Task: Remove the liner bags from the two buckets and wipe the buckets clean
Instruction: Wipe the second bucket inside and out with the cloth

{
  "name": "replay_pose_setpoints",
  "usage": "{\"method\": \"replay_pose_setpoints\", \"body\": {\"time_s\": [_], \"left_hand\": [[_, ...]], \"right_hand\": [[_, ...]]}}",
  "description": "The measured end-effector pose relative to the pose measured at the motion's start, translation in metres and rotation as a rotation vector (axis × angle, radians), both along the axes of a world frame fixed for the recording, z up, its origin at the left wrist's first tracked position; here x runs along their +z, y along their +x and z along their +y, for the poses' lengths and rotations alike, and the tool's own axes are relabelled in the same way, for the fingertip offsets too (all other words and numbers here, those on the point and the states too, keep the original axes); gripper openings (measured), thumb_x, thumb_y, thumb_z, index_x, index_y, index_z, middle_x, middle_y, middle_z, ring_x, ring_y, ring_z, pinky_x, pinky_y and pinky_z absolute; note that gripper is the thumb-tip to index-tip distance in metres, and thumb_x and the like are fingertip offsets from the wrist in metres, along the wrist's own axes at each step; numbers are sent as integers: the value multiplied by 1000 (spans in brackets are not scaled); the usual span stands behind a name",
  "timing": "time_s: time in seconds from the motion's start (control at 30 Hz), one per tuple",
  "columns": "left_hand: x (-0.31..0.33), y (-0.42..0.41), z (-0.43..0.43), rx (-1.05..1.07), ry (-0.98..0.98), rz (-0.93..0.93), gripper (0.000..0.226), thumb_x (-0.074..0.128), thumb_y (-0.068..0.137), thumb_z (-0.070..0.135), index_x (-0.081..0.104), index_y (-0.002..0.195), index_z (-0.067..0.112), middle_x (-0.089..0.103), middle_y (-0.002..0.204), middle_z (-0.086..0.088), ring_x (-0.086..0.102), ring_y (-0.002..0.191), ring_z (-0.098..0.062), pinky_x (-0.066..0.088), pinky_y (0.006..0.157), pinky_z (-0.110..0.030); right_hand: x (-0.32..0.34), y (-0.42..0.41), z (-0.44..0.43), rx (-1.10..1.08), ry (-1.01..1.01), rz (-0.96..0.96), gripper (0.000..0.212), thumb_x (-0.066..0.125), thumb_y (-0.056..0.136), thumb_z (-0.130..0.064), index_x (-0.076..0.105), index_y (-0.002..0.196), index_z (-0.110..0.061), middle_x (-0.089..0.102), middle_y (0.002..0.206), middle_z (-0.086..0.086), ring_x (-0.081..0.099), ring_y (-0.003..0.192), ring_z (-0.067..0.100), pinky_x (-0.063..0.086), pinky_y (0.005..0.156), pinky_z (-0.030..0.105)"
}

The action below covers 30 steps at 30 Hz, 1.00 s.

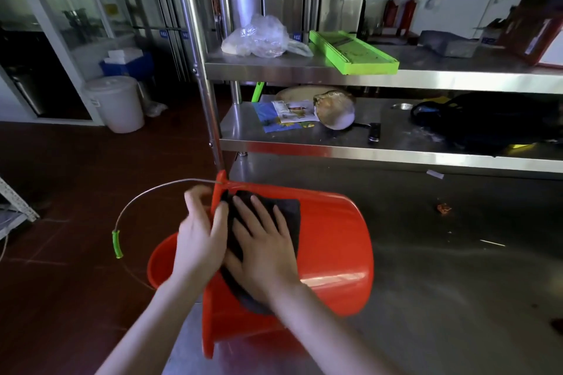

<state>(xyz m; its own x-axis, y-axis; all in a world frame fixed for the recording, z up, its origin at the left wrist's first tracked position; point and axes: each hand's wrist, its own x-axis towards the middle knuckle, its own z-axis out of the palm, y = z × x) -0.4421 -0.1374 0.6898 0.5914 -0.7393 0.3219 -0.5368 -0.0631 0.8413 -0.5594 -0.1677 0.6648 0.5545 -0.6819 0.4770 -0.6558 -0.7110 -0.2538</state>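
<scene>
Dark cloth [289, 216] on tipped red bucket [335, 253]

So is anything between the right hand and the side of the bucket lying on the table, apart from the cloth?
Nothing visible. The right hand lies flat on the dark cloth, which is pressed against the wall of the tipped red bucket. The left hand grips the rim beside it.

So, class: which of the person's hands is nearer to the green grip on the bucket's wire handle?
Left. The left hand grips the bucket rim, just right of the green grip. The right hand presses the dark cloth on the bucket's side, farther right.
</scene>
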Motion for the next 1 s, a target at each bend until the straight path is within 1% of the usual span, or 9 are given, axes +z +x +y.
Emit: {"method": "replay_pose_setpoints", "body": {"time_s": [0.1,0.2,0.3,0.47,0.57,0.7,0.83,0.93,1.0], "left_hand": [[19,2,-32,32,146,-3,54,46,97,42,20,145,38,64,77,-1,58,64,-14,41,57,-30],[12,3,-39,-10,272,-23,52,43,101,39,31,149,26,66,96,-3,54,66,-9,41,59,-21],[2,4,-15,-45,142,-30,44,45,100,38,37,143,30,57,60,5,60,49,-6,40,39,-11],[-30,-3,29,-105,1,-48,48,44,99,31,28,143,44,59,55,-11,52,36,-18,39,35,-29],[-34,-5,25,-116,-15,-21,49,43,100,29,27,144,42,56,55,-15,47,34,-17,33,34,-25],[-31,8,23,-97,-30,-47,46,43,101,28,30,143,42,59,51,-5,58,42,-11,36,39,-13],[-39,8,37,-144,-62,8,46,37,96,46,26,139,58,62,59,-12,51,35,-18,36,35,-31],[-50,3,51,-168,-91,-5,53,34,92,53,24,144,54,52,53,5,51,47,-12,40,42,-18],[-56,0,61,-182,-90,-29,52,32,96,51,22,147,50,54,57,8,55,47,-19,43,46,-18]], "right_hand": [[-20,-19,16,47,-39,-6,52,46,91,-53,49,138,-31,32,156,-9,20,148,18,17,119,47],[-23,-44,4,31,-23,-10,53,45,91,-54,45,141,-33,33,156,-9,23,147,17,18,118,45],[-15,-83,-37,-250,56,-22,51,41,91,-52,57,131,-24,50,145,-2,43,136,22,32,112,44],[3,-108,-111,-548,558,-44,53,33,96,-55,49,136,-24,45,146,0,42,133,26,36,107,39],[13,-45,-92,-377,245,74,49,35,95,-53,59,124,-22,56,135,1,48,127,25,36,105,39],[10,20,-29,100,77,54,51,34,92,-47,53,136,-27,41,151,-6,31,143,22,21,116,44],[1,-26,-54,15,36,41,51,35,95,-52,55,134,-26,47,147,-5,41,138,20,30,114,42],[4,-79,-107,-309,292,130,51,32,96,-57,59,123,-22,59,132,4,56,120,29,41,99,40],[13,-87,-135,-424,560,220,56,26,94,-62,55,127,-26,54,137,4,54,121,30,40,95,40]]}}
